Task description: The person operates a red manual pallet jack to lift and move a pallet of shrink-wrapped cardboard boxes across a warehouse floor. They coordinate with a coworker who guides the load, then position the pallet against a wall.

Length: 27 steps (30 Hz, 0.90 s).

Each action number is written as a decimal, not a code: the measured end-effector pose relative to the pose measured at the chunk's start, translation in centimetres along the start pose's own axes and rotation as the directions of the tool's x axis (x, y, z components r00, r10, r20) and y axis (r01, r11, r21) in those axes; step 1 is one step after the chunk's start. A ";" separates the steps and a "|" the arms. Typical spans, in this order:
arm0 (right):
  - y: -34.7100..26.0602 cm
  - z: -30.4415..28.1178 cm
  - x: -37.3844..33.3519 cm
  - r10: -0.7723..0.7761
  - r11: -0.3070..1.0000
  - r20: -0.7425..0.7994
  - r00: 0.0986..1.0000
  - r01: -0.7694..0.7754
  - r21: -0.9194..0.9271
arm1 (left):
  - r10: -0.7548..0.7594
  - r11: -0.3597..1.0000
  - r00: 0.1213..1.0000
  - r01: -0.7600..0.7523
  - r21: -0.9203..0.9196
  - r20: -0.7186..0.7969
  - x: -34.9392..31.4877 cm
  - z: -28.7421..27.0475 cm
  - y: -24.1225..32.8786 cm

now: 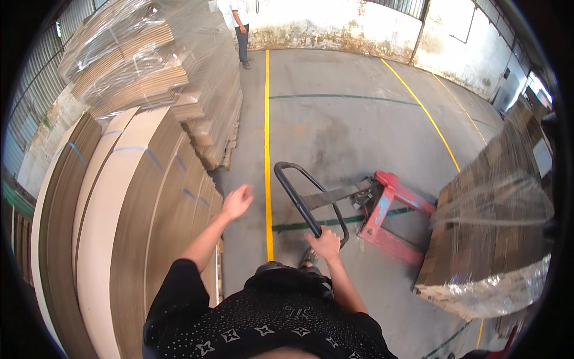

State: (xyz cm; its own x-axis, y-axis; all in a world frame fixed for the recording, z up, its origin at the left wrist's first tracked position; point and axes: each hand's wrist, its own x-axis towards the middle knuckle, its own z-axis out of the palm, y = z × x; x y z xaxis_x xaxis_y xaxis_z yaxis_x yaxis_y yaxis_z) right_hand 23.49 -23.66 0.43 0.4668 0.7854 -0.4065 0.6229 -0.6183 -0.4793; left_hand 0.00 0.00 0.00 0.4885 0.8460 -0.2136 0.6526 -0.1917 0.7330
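My right hand [326, 243] is wrapped round the near end of the black loop handle [297, 200] of a red pallet jack. The handle leans toward me on its grey shaft [336, 194]. Beyond it, the jack's worn red frame [382, 209] runs to the right, up to a wrapped pallet load of brown cardboard [478, 233]. My left hand [238, 202] hangs in the air left of the yellow line, holding nothing, its fingers loosely bent and apart. It is nearest to the strapped cardboard stacks [134, 209] on the left.
A tall film-wrapped cardboard load [137, 66] stands at the far left. Near the back wall [317, 27] stands another person [241, 36]. Yellow floor lines [268, 149] and green lines [341, 97] cross the grey concrete floor [335, 131].
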 end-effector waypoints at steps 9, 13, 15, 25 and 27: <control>-2.2 3.2 -18.7 -0.077 0.988 0.169 0.983 0.098 -0.118 | 0.116 0.880 0.987 -0.154 0.450 0.111 -16.0 0.2 2.0; -2.1 5.1 -30.1 -0.196 0.966 0.302 0.933 0.237 -0.103 | 0.062 0.858 0.995 -0.092 0.506 0.075 -29.7 -1.9 -0.6; -1.7 6.0 -34.9 -0.278 0.949 0.354 0.893 0.312 -0.040 | 0.068 0.856 0.998 -0.051 0.514 -0.014 -36.3 -2.7 -1.6; 12.3 7.6 -64.4 -0.342 0.933 0.484 0.805 0.352 0.074 | -0.260 0.701 0.960 0.111 0.704 0.107 -71.5 4.9 3.7; 14.6 8.0 -67.6 -0.339 0.938 0.492 0.802 0.327 0.114 | -0.354 0.680 0.898 0.057 0.731 0.260 -75.5 6.2 4.5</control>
State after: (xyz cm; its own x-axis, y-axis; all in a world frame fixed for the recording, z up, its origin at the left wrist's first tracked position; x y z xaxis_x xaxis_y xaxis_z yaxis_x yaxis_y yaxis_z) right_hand -3.97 -86.00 14.64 -0.1456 0.8250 -0.5460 0.6653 -0.3268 -0.6713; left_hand -30.35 -67.81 15.39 0.3581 0.6986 -0.6195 0.8949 -0.4461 0.0142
